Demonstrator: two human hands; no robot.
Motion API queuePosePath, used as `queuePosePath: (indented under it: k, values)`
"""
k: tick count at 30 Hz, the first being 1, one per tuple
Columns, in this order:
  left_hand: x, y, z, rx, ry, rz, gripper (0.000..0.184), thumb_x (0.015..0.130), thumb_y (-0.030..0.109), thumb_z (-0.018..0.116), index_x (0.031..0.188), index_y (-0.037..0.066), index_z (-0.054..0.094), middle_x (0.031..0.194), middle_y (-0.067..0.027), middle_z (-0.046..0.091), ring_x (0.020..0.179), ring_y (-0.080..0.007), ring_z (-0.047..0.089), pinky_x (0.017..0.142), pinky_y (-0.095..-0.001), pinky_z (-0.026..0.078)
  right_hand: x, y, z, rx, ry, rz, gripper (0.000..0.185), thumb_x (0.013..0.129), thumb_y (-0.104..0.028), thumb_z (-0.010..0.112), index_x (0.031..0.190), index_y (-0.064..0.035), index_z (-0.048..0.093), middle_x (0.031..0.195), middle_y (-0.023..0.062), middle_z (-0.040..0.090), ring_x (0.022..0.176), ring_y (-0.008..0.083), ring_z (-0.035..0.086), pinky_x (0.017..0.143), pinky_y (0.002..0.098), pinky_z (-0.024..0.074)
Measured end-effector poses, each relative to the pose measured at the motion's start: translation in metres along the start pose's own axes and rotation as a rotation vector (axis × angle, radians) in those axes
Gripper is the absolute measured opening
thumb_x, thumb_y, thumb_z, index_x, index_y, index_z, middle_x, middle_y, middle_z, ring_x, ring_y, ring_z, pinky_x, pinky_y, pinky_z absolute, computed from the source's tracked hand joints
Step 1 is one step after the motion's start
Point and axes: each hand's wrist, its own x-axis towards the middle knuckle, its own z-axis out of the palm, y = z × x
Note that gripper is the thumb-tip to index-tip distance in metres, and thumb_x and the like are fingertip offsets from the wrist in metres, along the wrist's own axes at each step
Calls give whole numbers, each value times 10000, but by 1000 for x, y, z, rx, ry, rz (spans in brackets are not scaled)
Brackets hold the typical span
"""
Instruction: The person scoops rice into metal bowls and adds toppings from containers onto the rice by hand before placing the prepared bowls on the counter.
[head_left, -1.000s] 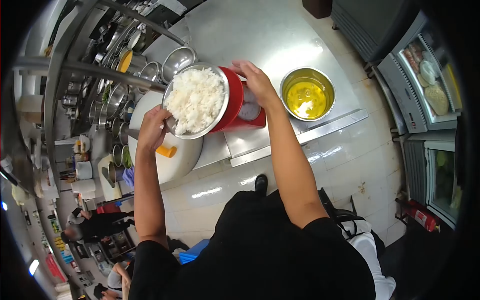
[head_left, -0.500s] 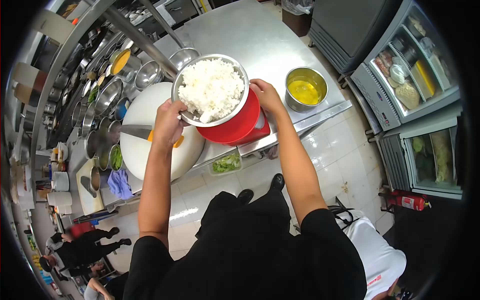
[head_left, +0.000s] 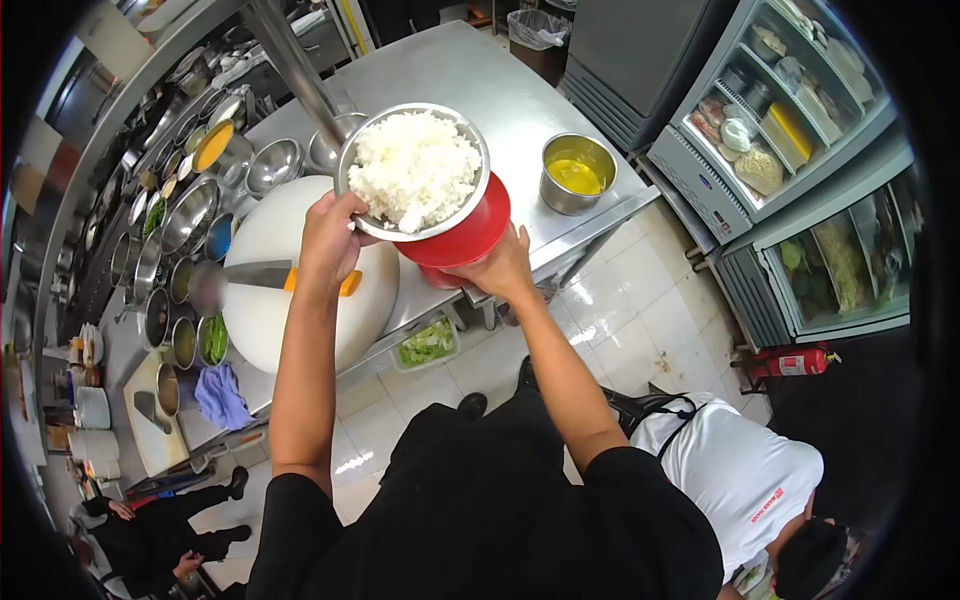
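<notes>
My left hand [head_left: 328,240] grips the near left rim of a metal bowl [head_left: 472,202] heaped with white rice [head_left: 412,168]. The bowl is raised above a thick round white cutting board [head_left: 255,325] and partly covers a red plastic container [head_left: 490,225]. Low on the near side of that container, my right hand [head_left: 503,268] is wrapped round it; some fingers are hidden beneath. A knife [head_left: 258,273] with an orange handle lies on the board, just under my left wrist.
A metal pot of yellow liquid [head_left: 570,205] stands on the steel table [head_left: 450,75]. Several metal bowls crowd the left side, near a purple cloth [head_left: 224,397]. Below the table edge sits a tub of green leaves [head_left: 428,343]. A person in a white shirt [head_left: 735,470] is close on the right.
My right hand has moved from the red container's far right side to its near underside, and the container now looks tilted. The view has shifted; the rice bowl stays in my left hand.
</notes>
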Motion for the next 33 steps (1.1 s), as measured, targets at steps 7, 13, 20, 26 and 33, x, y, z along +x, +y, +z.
queuePosePath:
  k: [7, 13, 20, 26, 33]
  values:
    - [-25, 4, -13, -51, -145, -73, 222, 759, -22, 453, 975, -61, 487, 908, -167, 602, 766, -266, 647, 700, -448, 577, 12, 39, -17, 107, -98, -74, 1080, 464, -517, 828, 1348, -117, 354, 1329, 122, 446, 1250, 296, 398, 1024, 522, 247]
    - [-68, -9, 8, -84, -363, -64, 200, 743, -15, 478, 930, -36, 549, 816, -90, 605, 648, -149, 580, 514, -257, 473, -111, 44, -81, 160, 172, 67, 723, 743, -316, 729, 1313, 0, 415, 1322, 206, 439, 1176, 288, 474, 926, 348, 418]
    - [-153, -62, 91, 14, -938, -277, 460, 794, 22, 500, 1228, -111, 424, 1177, -187, 551, 1054, -246, 571, 912, -346, 451, -386, -11, -144, 142, 573, 458, 358, 824, -236, 659, 1061, 20, 576, 934, 129, 602, 852, 184, 613, 709, 287, 493]
    - [-275, -157, 159, 287, -1414, -491, 182, 780, 28, 534, 943, -39, 580, 805, -62, 616, 667, -132, 585, 603, -243, 481, -516, -150, -181, -320, 994, 546, 250, 763, -119, 708, 978, -14, 633, 884, 90, 603, 728, 169, 611, 597, 256, 478]
    - [-479, -191, 152, 331, -1849, -705, 239, 781, 47, 532, 1008, -18, 566, 941, -93, 627, 786, -172, 621, 605, -297, 519, -648, -260, -152, -804, 759, 800, 375, 807, -238, 648, 1114, -39, 568, 1078, 160, 544, 944, 288, 575, 808, 387, 467]
